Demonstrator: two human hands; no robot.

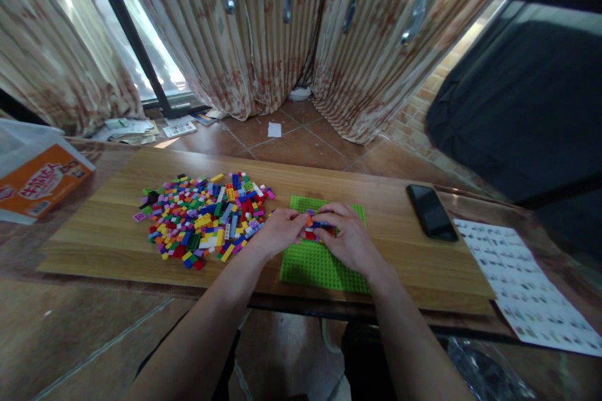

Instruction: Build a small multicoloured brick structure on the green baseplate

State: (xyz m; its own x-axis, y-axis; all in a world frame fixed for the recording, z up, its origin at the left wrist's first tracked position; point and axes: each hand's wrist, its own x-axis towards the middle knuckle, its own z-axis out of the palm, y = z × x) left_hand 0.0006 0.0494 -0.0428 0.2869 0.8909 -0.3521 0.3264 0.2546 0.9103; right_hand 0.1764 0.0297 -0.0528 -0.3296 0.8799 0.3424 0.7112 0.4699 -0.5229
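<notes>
A green studded baseplate (316,266) lies flat on the wooden tabletop (103,225). Over its middle, my left hand (278,230) and my right hand (342,232) meet, fingers curled in a pinch around a small cluster of coloured bricks (316,226) that sits on the plate. The fingers hide most of that cluster. Just left of the plate lies a loose pile of small multicoloured bricks (202,218).
A black phone (431,211) lies face up right of the baseplate. A printed sheet (522,288) lies at the table's right end. An orange and white box (40,180) stands at the far left. Curtains and tiled floor lie beyond the table.
</notes>
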